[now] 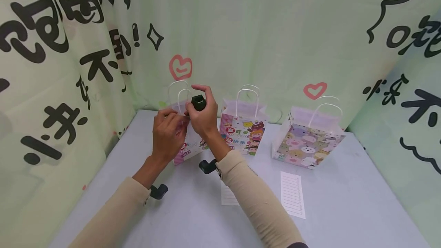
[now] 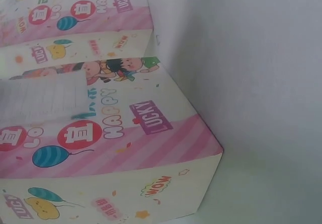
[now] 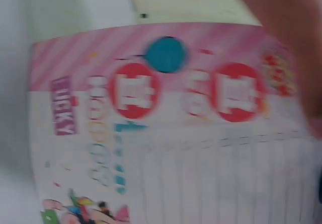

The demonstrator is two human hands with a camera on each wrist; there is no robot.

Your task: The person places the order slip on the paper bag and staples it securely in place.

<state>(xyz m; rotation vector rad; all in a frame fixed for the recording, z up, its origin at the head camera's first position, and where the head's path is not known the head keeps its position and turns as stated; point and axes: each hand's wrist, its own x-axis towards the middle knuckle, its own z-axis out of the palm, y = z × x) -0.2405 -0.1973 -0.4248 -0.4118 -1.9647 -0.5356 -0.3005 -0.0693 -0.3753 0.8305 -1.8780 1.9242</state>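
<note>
My left hand is at the top edge of the leftmost paper gift bag, its fingers curled and pinching there. My right hand grips a small dark blocky tool at the same rim, index finger raised; its kind cannot be made out. Against the bag's printed front lies a lined paper slip, its upper end out of sight in the left wrist view. The right wrist view shows this slip from close up, blurred. The bag stands upright with two white handles; both hands hide part of it.
A matching gift bag stands beside it, and an animal-print bag stands farther right. Two lined slips lie on the white table: one slip fully visible, another slip partly under the right forearm. A printed curtain hangs behind.
</note>
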